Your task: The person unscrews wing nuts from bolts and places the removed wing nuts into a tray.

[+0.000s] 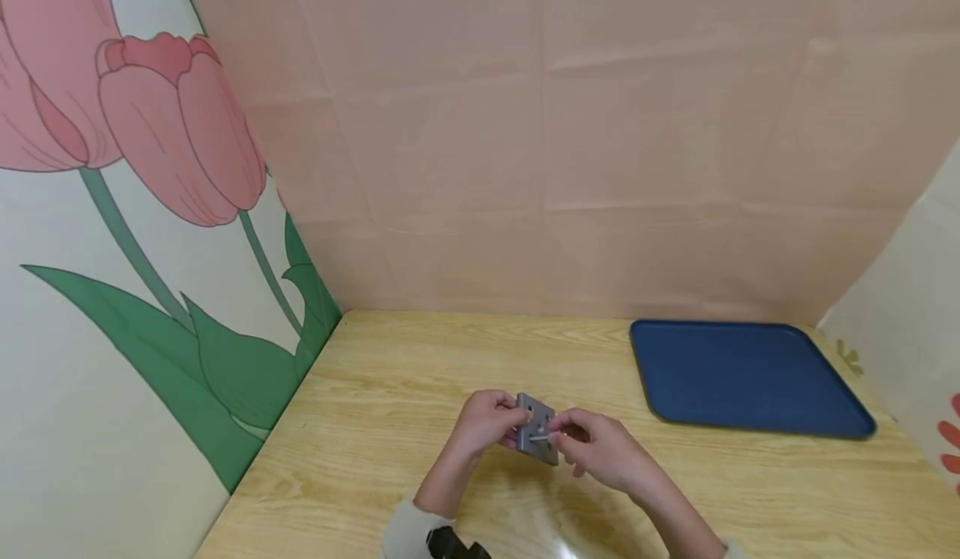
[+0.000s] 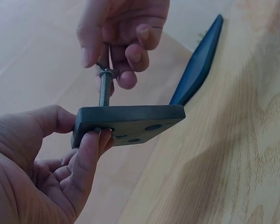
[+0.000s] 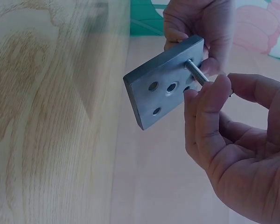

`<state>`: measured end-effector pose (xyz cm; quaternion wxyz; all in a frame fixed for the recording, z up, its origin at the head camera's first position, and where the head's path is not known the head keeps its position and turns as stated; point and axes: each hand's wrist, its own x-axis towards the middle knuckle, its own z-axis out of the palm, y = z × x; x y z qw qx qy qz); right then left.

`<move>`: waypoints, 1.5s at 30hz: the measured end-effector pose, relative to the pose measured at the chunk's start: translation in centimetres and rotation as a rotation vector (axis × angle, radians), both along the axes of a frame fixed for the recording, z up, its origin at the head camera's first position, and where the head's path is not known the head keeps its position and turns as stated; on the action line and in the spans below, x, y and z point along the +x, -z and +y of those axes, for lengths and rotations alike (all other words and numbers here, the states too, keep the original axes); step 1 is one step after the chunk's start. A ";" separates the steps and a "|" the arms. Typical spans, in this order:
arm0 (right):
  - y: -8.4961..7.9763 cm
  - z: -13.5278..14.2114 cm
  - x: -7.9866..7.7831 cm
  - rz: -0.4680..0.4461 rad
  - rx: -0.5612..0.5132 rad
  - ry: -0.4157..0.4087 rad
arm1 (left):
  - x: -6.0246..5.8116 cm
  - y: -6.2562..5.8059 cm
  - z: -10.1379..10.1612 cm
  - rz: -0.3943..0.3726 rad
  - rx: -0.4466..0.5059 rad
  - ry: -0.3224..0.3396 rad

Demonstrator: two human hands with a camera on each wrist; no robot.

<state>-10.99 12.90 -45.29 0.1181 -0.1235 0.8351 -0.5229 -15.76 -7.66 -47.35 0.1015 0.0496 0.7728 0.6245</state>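
Observation:
A grey metal plate (image 3: 164, 85) with several round holes is held up above the table, tilted. The left hand (image 1: 483, 422) grips it by one edge, thumb on one face and fingers on the other. A threaded bolt (image 3: 196, 72) stands out from a hole near one corner of the plate. The right hand (image 1: 597, 449) pinches the bolt's outer end between thumb and fingers. In the left wrist view most of the bolt's threaded shank (image 2: 104, 91) shows between the plate and the right hand's fingertips (image 2: 89, 57).
A blue tray (image 1: 750, 376) lies at the back right of the wooden table (image 1: 390, 376). A pinkish sheet (image 1: 540, 142) covers the back wall. A tulip-printed panel (image 1: 172, 151) borders the left side, and a pale panel (image 1: 922, 292) the right.

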 end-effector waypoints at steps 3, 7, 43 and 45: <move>0.0 0.0 0.1 -0.019 0.006 0.019 | 0.0 0.0 0.0 -0.004 -0.002 -0.003; 0.0 -0.1 0.2 -0.026 0.029 0.054 | 0.0 0.0 0.0 -0.008 -0.003 -0.003; 0.1 0.1 -0.3 0.043 0.000 -0.017 | -0.6 0.3 0.1 -0.015 0.013 0.011; 0.1 0.2 -0.3 0.029 -0.010 -0.018 | -0.6 0.3 0.1 -0.017 0.012 0.012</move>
